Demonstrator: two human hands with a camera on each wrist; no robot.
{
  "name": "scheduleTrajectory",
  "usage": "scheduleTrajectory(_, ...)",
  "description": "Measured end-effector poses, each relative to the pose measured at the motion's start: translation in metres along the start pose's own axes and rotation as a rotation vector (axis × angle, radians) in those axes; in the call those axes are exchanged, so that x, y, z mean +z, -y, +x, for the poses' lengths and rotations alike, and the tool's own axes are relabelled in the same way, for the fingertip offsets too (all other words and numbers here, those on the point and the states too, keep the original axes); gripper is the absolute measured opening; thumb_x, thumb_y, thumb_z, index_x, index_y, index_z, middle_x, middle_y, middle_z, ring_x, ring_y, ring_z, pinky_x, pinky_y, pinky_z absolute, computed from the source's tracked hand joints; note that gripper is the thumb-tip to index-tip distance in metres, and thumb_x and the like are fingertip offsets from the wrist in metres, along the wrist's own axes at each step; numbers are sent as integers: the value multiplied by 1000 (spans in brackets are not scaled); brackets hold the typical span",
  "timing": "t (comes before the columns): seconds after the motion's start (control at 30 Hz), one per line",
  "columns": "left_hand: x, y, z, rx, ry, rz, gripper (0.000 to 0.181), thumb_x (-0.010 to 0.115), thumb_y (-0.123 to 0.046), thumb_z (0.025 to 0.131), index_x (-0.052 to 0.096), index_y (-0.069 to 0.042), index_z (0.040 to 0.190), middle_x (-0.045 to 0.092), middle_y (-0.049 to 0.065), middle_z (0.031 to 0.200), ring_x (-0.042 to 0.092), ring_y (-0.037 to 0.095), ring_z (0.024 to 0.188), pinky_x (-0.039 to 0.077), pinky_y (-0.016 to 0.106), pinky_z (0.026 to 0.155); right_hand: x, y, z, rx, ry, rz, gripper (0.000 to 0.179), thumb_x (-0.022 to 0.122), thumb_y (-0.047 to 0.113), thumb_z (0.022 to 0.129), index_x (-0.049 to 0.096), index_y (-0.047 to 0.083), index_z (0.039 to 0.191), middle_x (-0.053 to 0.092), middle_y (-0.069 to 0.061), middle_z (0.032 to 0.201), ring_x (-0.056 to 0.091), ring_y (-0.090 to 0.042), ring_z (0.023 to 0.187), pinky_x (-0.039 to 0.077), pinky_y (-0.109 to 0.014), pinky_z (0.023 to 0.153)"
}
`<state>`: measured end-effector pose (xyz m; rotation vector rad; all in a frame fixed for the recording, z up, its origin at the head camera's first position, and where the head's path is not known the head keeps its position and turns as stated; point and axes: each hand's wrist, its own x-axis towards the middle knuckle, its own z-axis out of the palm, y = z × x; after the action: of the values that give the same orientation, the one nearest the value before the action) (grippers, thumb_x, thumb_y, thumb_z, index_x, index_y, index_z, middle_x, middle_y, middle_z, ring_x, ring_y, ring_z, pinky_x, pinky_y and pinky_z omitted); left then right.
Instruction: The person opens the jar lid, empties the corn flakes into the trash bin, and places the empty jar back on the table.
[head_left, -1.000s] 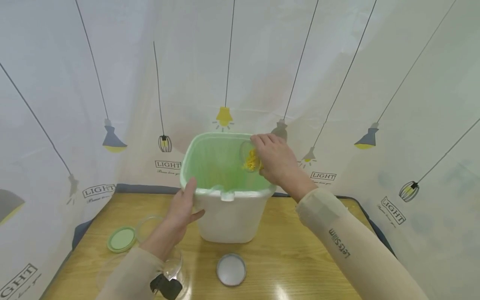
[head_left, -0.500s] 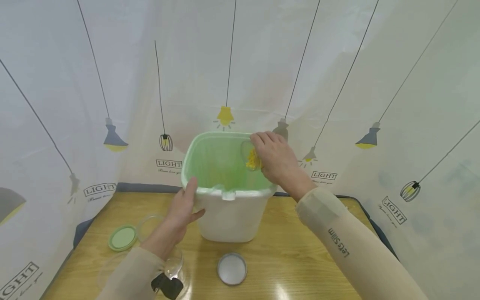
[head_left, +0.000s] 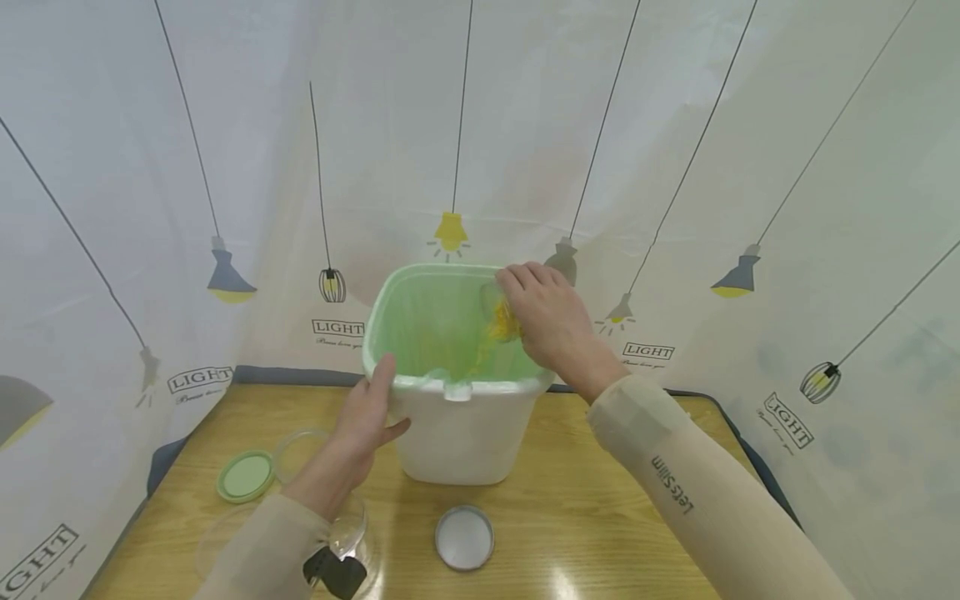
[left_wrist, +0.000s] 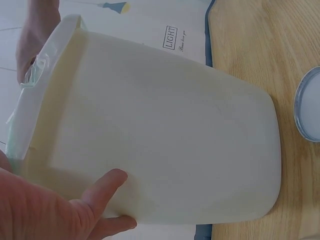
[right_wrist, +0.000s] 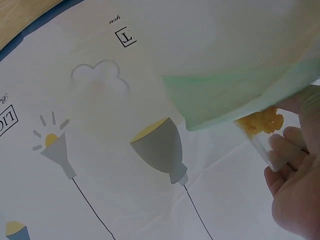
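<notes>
A white bin (head_left: 465,442) with a pale green liner (head_left: 420,321) over its rim stands on the wooden table. My left hand (head_left: 363,425) grips its left front corner, thumb at the rim and fingers against the outer wall (left_wrist: 165,130). Over the right side of the opening, my right hand (head_left: 551,321) holds a small clear jar (right_wrist: 252,137) tipped on its side. Yellow pieces (head_left: 501,319) are in the jar's mouth, and a yellow streak drops from it into the bin. The bin's bottom is hidden.
In front of the bin lies a round silver lid (head_left: 465,537). A green lid (head_left: 246,477) and a clear round container (head_left: 300,450) are at the left. Another clear jar (head_left: 352,533) is partly behind my left wrist. A printed sheet (head_left: 675,167) hangs behind the table.
My right hand has shifted slightly left with the jar, and yellow pieces now spill down into the bin. The left hand keeps its place on the bin.
</notes>
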<state>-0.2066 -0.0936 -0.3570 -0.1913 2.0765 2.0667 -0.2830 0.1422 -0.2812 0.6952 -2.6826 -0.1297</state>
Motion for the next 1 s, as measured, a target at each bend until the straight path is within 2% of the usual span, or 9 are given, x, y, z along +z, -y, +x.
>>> scheduleTrajectory(0.4,0,1,1,5,-2,-9,77,30,-61,99,27,-3,148,27,19,154,28,40,145,43,53,108,0,1,0,-10,-8,-32,57,61,-6,85,43,8,138,51,-9,140,44,-28,133,33,-42,118)
scheduleTrajectory(0.57,0,2,1,-7,-14,7,83,31,-65,97,24,-2,150,25,21,156,27,42,145,43,52,108,0,2,1,-12,-5,-45,58,63,-5,84,43,9,138,51,-9,139,44,-28,132,33,-42,118)
scheduleTrajectory(1.0,0,1,0,-17,-12,-3,81,30,-64,97,23,-4,151,23,22,157,24,46,144,45,53,106,1,4,2,-37,-9,-66,61,57,-11,83,42,8,140,50,-10,141,43,-29,134,33,-42,118)
